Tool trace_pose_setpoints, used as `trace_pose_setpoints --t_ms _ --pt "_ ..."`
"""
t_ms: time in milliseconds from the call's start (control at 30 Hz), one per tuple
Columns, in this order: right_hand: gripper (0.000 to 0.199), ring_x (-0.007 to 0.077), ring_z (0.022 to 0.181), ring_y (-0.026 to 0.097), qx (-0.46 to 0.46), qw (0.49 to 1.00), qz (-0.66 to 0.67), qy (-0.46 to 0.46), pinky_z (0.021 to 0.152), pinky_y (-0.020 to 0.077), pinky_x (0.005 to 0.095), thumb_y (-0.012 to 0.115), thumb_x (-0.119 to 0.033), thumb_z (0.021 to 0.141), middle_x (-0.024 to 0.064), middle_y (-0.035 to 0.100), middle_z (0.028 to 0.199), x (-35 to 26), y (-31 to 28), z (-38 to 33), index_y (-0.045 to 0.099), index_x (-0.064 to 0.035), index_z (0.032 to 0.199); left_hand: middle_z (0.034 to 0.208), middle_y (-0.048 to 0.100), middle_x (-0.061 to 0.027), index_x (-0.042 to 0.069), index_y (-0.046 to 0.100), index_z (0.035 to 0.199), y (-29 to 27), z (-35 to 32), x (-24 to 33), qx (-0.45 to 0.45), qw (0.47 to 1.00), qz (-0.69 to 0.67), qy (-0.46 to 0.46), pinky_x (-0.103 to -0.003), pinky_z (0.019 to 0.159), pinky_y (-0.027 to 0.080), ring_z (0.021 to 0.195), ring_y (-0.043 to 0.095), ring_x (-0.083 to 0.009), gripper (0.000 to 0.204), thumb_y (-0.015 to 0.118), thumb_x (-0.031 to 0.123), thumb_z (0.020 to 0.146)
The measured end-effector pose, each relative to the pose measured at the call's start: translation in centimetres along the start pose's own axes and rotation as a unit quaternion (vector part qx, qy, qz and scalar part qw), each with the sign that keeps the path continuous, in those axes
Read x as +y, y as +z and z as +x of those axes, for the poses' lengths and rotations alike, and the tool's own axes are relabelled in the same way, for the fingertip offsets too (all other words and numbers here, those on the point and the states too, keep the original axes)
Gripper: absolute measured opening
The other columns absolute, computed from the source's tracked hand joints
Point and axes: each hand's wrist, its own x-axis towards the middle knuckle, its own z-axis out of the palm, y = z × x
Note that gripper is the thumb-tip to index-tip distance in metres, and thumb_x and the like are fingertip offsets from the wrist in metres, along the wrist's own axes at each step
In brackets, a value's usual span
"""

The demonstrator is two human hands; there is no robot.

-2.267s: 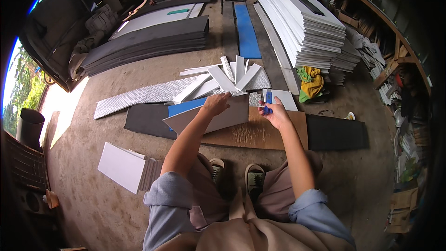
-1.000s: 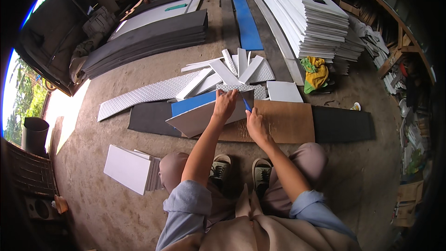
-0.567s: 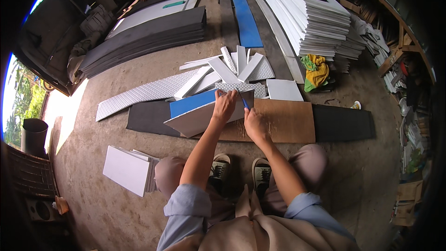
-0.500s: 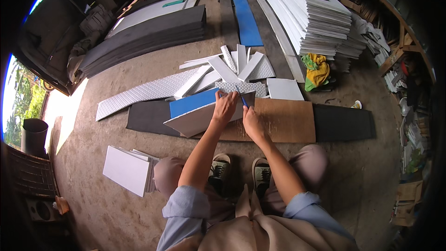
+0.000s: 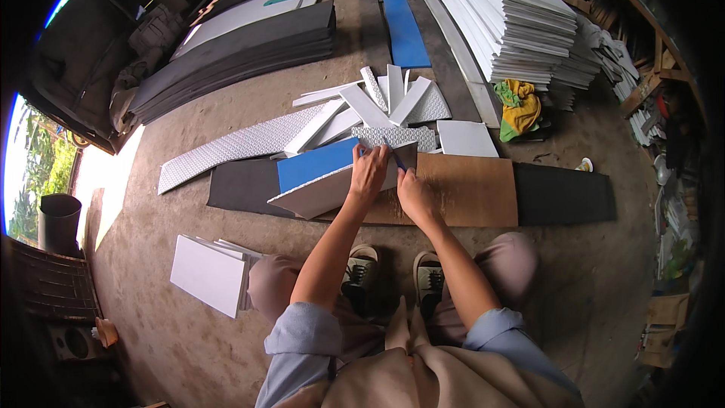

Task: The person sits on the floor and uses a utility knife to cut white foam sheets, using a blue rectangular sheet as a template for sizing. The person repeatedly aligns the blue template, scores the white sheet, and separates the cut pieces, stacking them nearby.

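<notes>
A fan of cut white strips (image 5: 377, 106) already lies at twelve o'clock from the hands, and a few squared white pieces (image 5: 211, 272) sit stacked at eight o'clock, so a good deal of trimming looks done; the white panel (image 5: 332, 189) on the brown board (image 5: 468, 193) looks only part cut. The left hand (image 5: 368, 174) presses flat on the panel, fingers spread. The right hand (image 5: 411, 190) is closed around a thin blue knife (image 5: 394, 153), tip on the panel's edge, both arms stretched forward.
</notes>
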Motion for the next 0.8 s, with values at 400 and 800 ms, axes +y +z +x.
trace_pose_setpoints --t_ms 400,800 --pt "0.027 0.0389 0.065 0.059 -0.009 0.995 0.067 -0.073 0.056 0.0467 0.0477 0.039 -0.021 0.086 0.0273 0.057 0.068 -0.1 0.7 1.9 0.045 0.0049 0.094 0.074 0.055 -0.0078 0.004 0.045 0.095 0.2 0.2 -0.6 -0.014 0.999 0.036 0.005 -0.048 0.087 0.029 0.069 0.059 -0.0225 0.020 0.047 0.011 0.077" --pt "0.015 0.0347 0.070 0.062 -0.066 0.985 -0.135 -0.084 0.060 0.0513 0.0403 0.042 -0.007 0.080 0.0229 0.060 0.071 -1.1 -2.3 1.7 0.045 0.0031 0.091 0.071 0.058 -0.0088 0.007 0.046 0.083 -0.2 1.3 -0.8 0.009 1.000 0.012 -0.003 -0.041 0.081 0.032 0.065 0.058 -0.0237 0.006 0.044 0.009 0.079"
